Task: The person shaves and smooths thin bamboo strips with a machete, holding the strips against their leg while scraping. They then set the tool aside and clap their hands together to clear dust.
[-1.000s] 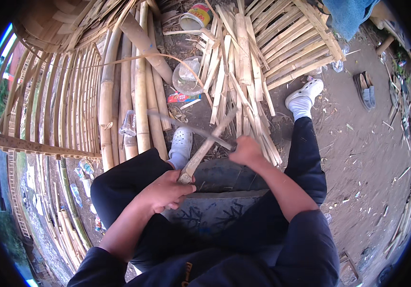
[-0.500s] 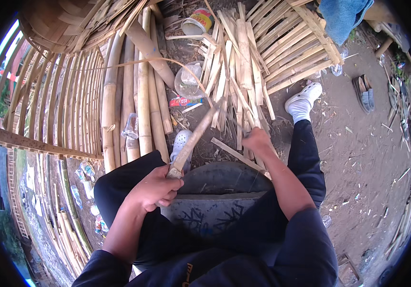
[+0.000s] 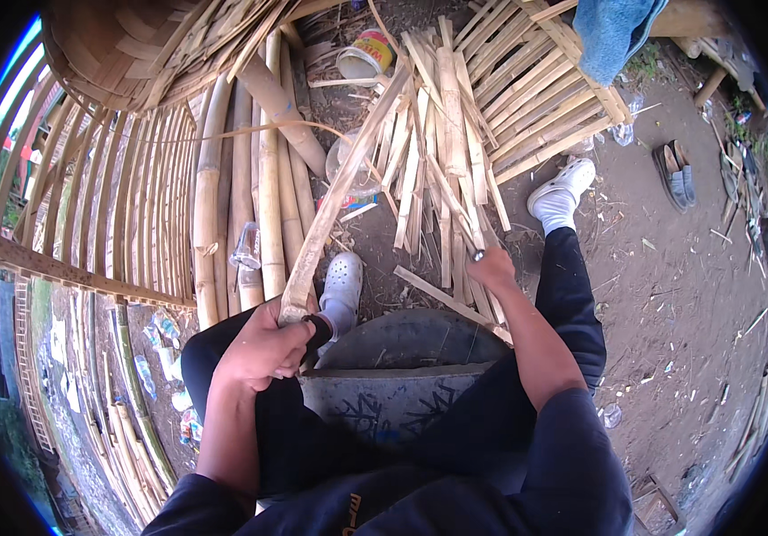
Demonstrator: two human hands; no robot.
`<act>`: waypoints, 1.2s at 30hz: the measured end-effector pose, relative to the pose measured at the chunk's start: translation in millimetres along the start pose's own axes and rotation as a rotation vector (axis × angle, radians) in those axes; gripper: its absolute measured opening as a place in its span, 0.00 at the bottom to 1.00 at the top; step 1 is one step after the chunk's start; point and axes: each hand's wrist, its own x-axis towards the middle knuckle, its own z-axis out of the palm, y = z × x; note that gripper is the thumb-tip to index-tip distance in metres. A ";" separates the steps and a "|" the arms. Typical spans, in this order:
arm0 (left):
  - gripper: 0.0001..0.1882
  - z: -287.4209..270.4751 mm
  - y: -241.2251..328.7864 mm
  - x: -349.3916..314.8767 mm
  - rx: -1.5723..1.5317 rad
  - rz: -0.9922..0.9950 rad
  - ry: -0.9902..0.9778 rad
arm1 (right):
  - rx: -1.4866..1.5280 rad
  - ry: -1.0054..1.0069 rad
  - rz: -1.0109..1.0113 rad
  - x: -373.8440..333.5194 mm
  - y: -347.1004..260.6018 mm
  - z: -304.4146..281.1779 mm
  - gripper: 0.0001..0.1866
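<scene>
My left hand (image 3: pixel 263 347) is closed round the lower end of a long split bamboo strip (image 3: pixel 330 201). The strip slants up and away to the right, passing over the litter on the ground. A dark band-like thing (image 3: pixel 319 332) shows beside my left fingers; I cannot tell what it is. My right hand (image 3: pixel 493 268) is closed on the handle of a knife (image 3: pixel 478 255), whose metal collar shows by the fingers. Its blade is hard to make out against the pile of bamboo slats (image 3: pixel 442 134) just beyond. Between my knees stands a grey block (image 3: pixel 393 393).
Bamboo poles (image 3: pixel 268 179) lie at the left, beside a slatted bamboo frame (image 3: pixel 125 196). A woven basket (image 3: pixel 107 54) is at the upper left. Further slats form a panel (image 3: pixel 545 80) under a blue cloth (image 3: pixel 616 36). A tin (image 3: pixel 366 55), plastic cup (image 3: pixel 246 246) and shoes (image 3: pixel 675 175) lie about.
The bamboo strip in my left hand has swung up and shows much longer, now reaching over the slat pile. My right hand has shifted slightly right and nearer to me, the knife away from the strip.
</scene>
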 end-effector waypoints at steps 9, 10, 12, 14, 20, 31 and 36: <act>0.08 -8.4 -11.2 21.9 -0.057 -0.041 0.103 | 0.293 -0.410 0.011 -45.2 -49.2 -2.6 0.16; 0.09 -5.9 -8.1 22.5 -0.081 -0.015 0.076 | 0.383 -0.416 0.060 -38.2 -35.1 -1.3 0.15; 0.11 -11.1 -12.5 26.6 -0.081 -0.040 0.076 | 0.506 -0.368 0.086 -36.7 -22.9 -0.8 0.13; 0.11 -13.8 -18.7 29.8 -0.072 -0.064 0.096 | 0.418 -0.232 -0.093 -52.0 -32.7 -10.2 0.13; 0.15 7.7 -35.4 47.0 0.245 -0.098 0.003 | 0.221 -0.148 -0.495 -94.1 -75.1 -17.5 0.13; 0.17 47.5 -27.6 33.7 0.659 -0.067 0.069 | 0.151 -0.066 -0.736 -98.6 -66.8 20.2 0.11; 0.18 56.2 -16.5 28.6 0.618 -0.016 0.046 | 0.090 -0.018 -0.745 -82.5 -65.5 16.6 0.14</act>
